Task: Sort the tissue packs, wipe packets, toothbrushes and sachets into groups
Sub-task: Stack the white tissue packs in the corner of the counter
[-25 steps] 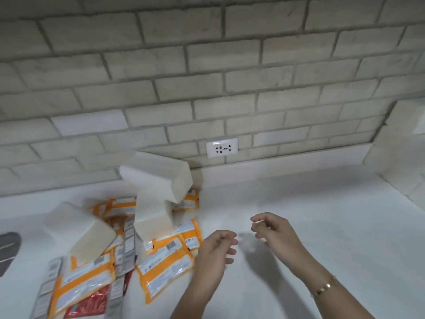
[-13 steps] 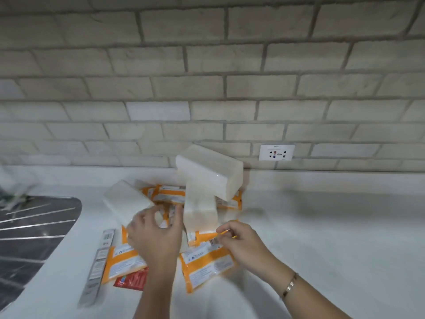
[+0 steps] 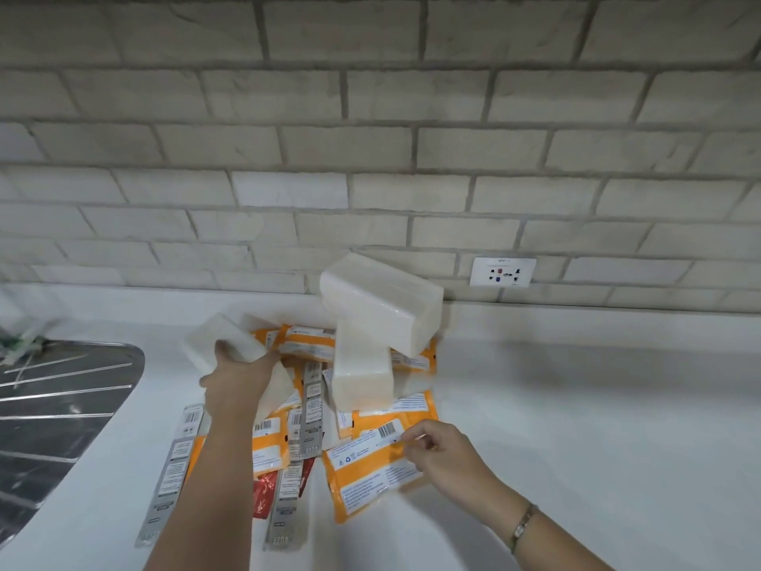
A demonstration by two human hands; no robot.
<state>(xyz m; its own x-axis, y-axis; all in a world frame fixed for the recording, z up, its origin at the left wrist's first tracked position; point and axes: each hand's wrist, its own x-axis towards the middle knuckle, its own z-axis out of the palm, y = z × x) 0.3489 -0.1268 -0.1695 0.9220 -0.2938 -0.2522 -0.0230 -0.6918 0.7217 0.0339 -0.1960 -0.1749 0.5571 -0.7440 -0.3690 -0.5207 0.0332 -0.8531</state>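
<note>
The left hand (image 3: pixel 236 379) grips 1 white tissue pack (image 3: pixel 214 342) at the left side of the pile. The right hand (image 3: pixel 447 453) pinches 1 orange wipe packet (image 3: pixel 366 471) at the front of the pile.

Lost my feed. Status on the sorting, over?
Left hand grips a tissue pack. Right hand pinches an orange wipe packet by its corner. Rest unsorted; stacked tissue packs lean over the heap.

You have cream-white tissue packs (image 3: pixel 381 307), orange wipe packets (image 3: pixel 370 476) with white label panels and black barcodes, silver-grey toothbrush cards (image 3: pixel 173 463) printed in black, and a glossy red sachet (image 3: pixel 261 498), against a plain white counter (image 3: pixel 576 447) and a pale beige brick-patterned wall (image 3: pixel 370 117).
</note>
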